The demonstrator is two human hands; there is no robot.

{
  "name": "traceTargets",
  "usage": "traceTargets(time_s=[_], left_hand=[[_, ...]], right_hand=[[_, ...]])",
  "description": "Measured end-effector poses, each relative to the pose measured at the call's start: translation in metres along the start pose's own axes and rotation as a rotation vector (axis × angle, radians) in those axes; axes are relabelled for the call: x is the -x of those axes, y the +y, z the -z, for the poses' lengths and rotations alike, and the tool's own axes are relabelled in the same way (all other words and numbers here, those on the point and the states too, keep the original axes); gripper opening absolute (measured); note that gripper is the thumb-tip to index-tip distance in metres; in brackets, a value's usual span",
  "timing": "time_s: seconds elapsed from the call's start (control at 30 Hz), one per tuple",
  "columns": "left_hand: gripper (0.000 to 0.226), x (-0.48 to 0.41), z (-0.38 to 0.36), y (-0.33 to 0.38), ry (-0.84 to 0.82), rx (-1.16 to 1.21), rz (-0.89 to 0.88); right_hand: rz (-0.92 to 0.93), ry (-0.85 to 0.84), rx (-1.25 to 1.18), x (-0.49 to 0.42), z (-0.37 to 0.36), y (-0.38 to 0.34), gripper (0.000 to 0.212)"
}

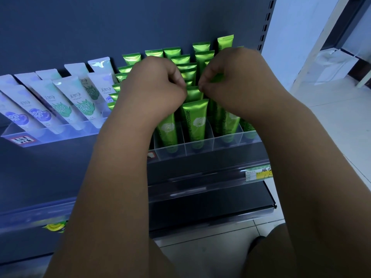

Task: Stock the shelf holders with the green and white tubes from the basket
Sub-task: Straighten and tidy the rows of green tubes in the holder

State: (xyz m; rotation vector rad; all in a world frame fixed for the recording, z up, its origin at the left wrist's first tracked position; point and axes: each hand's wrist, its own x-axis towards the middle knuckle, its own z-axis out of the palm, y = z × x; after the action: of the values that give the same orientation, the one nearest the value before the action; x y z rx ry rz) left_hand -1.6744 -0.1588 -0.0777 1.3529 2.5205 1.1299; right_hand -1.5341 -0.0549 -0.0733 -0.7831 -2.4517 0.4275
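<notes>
Currently both hands hover close together above the clear plastic divided holder (200, 146) on the dark metal shelf (200, 169). The holder is packed with rows of upright glossy green tubes (193, 121) (the front ones read "Chamomile" and carry a pale flower). The right hand (226, 79) has its fingers curled. A sliver of green tube (217, 77) shows pinched between them, at the crimped top of a tube standing in the middle rows of that holder. The left hand (156, 83) is balled up just beside it, knuckles nearly touching the right hand. Whether it grips a tube underneath cannot be told, since its fingers are hidden. To the left of the holder, a second clear tray (60, 135) holds leaning white tubes (80, 97) with green or blue-purple prints. Below the holder's front edge, toward the right, a yellow-green price label (259, 174) sits in the shelf rail. Right of the holder lies pale tiled floor (331, 127).
</notes>
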Motion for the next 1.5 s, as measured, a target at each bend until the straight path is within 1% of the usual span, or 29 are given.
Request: traceTargets(time_s=[0.37,0.5,0.6,0.73,0.83,0.93,1.0,1.13,1.2,1.27,1.43,1.5], left_hand=[[0.007,0.004,0.003,-0.001,0.016,-0.003,-0.028],[0.006,0.004,0.004,-0.002,0.022,0.013,-0.056],[0.009,0.003,0.004,-0.004,0.048,0.047,-0.059],[0.011,0.001,0.004,-0.008,0.096,0.039,-0.071],[0.01,0.001,0.006,-0.008,0.101,0.02,-0.076],[0.017,-0.003,0.009,-0.005,0.084,0.007,-0.074],[0.018,-0.009,0.011,0.0,0.048,-0.045,-0.058],[0.018,-0.019,0.016,0.011,-0.084,-0.184,-0.001],[0.02,-0.02,0.016,0.014,-0.112,-0.203,0.004],[0.023,-0.019,0.013,0.015,-0.116,-0.221,-0.01],[0.032,-0.02,0.007,0.013,-0.076,-0.226,-0.041],[0.034,-0.021,0.005,0.01,-0.048,-0.191,-0.052]], right_hand=[[0.016,0.007,-0.016,0.002,0.001,0.001,0.015],[0.022,0.005,-0.03,0.002,0.002,0.0,0.015],[0.014,0.006,-0.043,0.002,0.004,0.0,0.014],[0.015,0.026,-0.069,0.002,0.003,0.001,0.015],[0.008,0.087,-0.09,0.001,-0.001,0.001,0.015],[0.005,0.156,-0.1,-0.003,-0.001,0.002,0.018],[0.005,0.179,-0.099,-0.005,-0.001,0.003,0.017],[0.001,0.164,-0.088,-0.01,-0.006,0.004,0.017],[0.01,0.151,-0.099,-0.011,-0.008,0.004,0.02],[0.012,0.137,-0.114,-0.013,-0.008,0.004,0.02],[0.029,0.181,-0.087,-0.018,-0.003,0.003,0.02],[0.014,0.147,-0.071,-0.019,-0.003,0.004,0.018]])
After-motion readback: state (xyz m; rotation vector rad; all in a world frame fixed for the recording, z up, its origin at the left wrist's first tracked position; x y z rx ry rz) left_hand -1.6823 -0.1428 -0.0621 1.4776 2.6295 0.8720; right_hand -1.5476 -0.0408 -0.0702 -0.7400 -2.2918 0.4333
